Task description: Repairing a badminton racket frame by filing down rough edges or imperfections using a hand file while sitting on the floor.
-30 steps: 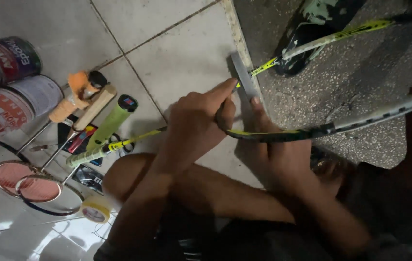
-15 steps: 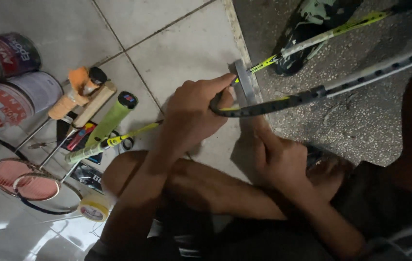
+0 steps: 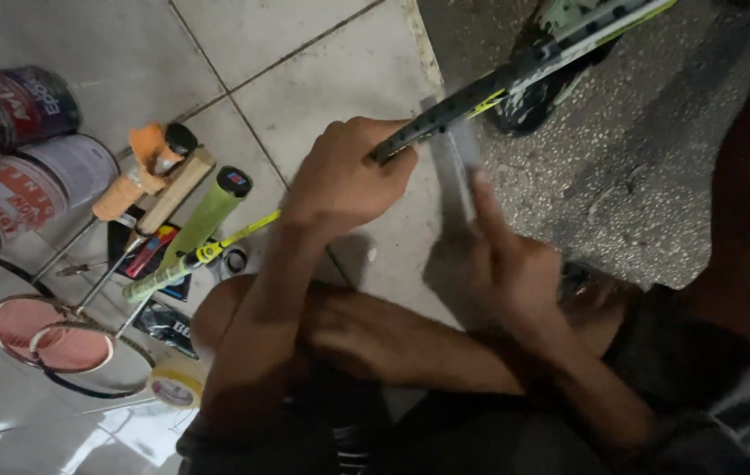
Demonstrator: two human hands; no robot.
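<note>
In the head view the left hand (image 3: 344, 180) pinches the dark, yellow-marked racket frame (image 3: 480, 92) at its near end, fingers curled tight around it, while the right hand (image 3: 515, 264) sits just right of it with fingers stretched up along a blurred grey strip (image 3: 458, 163), grip unclear. The frame slants up and right across the tile edge over rough concrete (image 3: 656, 176). Spare rackets (image 3: 190, 237) and cans (image 3: 23, 189) crowd the left tiles.

Black-and-yellow racket frame (image 3: 515, 79), lime-green racket handle (image 3: 199, 230) (black-capped), red-and-white paint can (image 3: 27, 189).
</note>
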